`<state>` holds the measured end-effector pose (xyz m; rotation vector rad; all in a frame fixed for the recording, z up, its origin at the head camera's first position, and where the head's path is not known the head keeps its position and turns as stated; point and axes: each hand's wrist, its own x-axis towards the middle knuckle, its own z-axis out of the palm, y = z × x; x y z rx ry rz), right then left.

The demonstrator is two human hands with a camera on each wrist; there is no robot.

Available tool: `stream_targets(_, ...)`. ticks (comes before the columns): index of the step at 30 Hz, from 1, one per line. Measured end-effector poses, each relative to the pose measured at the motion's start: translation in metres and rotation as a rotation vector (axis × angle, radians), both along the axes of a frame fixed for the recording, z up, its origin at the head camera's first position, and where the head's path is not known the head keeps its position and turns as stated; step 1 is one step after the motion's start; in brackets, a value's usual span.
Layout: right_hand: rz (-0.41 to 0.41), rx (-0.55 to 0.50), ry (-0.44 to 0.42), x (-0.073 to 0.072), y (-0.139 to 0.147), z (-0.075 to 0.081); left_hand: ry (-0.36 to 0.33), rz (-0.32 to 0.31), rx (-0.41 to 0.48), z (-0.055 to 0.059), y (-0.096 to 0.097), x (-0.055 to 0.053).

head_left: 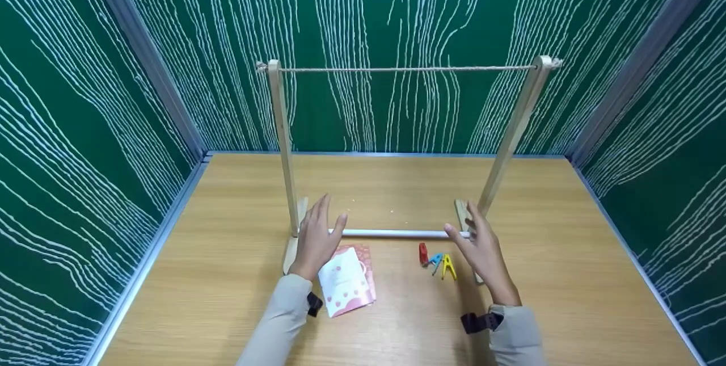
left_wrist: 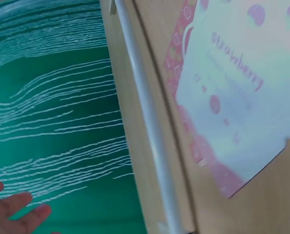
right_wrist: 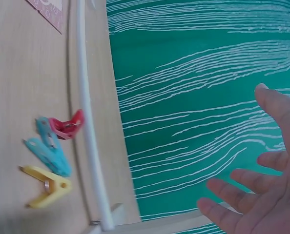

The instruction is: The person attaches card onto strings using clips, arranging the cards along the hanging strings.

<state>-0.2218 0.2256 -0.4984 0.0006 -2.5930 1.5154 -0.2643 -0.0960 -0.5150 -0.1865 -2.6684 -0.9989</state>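
My left hand (head_left: 317, 241) is held with straight fingers beside the left wooden post (head_left: 285, 144) of a stand, overlapping the end of its white bottom rod (head_left: 397, 234). By the right post (head_left: 513, 127), my right hand (head_left: 483, 252) is spread, thumb apart from the fingers, holding nothing. A white and pink strawberry card (head_left: 344, 282) lies over a redder patterned one (head_left: 366, 258), just right of my left wrist. Red (head_left: 423, 253), blue (head_left: 436, 260) and yellow (head_left: 448, 267) clothespins lie together left of my right hand.
A twine line (head_left: 408, 69) runs between the tops of the two posts, knotted at both ends. Wooden feet (head_left: 291, 252) spread out under the posts on the wooden table (head_left: 397, 332). Green walls with white wavy lines (head_left: 391, 110) enclose the table at the back and sides.
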Motion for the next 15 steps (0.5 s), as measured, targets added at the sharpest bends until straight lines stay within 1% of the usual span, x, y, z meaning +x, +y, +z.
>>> stream_targets(4, -0.015, -0.073, -0.035, 0.003, 0.001, -0.011, -0.095, 0.009, 0.117, -0.013, -0.007, 0.004)
stream_targets(6, -0.027, -0.102, -0.057, 0.003, 0.001, -0.016, -0.127, 0.015, 0.172, -0.020, -0.010, 0.006)
stream_targets(10, -0.056, -0.112, -0.111, 0.005, 0.001, -0.028, -0.196, 0.033, 0.251, -0.034, -0.016, 0.008)
stream_targets(13, -0.079, -0.086, -0.151, 0.006, 0.001, -0.036, -0.249, 0.048, 0.285, -0.044, -0.019, 0.008)
stream_targets(15, -0.090, -0.073, -0.171, 0.007, 0.001, -0.042, -0.270, 0.055, 0.312, -0.051, -0.021, 0.008)
